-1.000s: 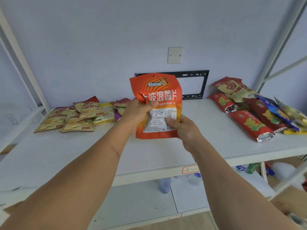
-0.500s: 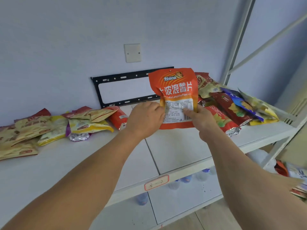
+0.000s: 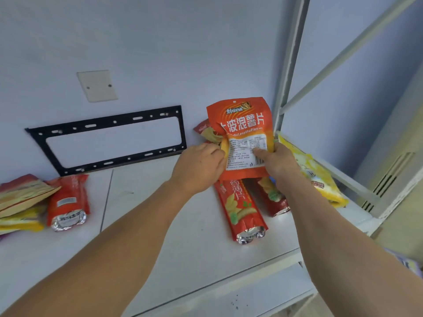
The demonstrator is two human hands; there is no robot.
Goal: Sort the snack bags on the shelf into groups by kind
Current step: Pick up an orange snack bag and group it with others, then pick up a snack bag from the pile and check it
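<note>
An orange snack bag (image 3: 243,124) with white lettering stands upright above the right-hand pile on the white shelf (image 3: 146,216). My right hand (image 3: 278,162) pinches its lower right side, thumb on the printed label. My left hand (image 3: 198,168) holds its lower left edge. Under the bag lie long red chip packs with foil ends (image 3: 240,209) and a yellow bag (image 3: 318,177) leaning on the frame. At the far left sit another red pack (image 3: 67,202) and tan and yellow bags (image 3: 20,200).
A black metal bracket (image 3: 107,138) leans against the wall at the back of the shelf, under a blank wall plate (image 3: 97,85). The white shelf upright (image 3: 288,65) and a diagonal brace stand right behind the right pile. A lower shelf shows below.
Both hands carried the orange bag from the shelf's middle to the right, over the right-hand pile. The view swung right, so the left pile slid to the frame edge.
</note>
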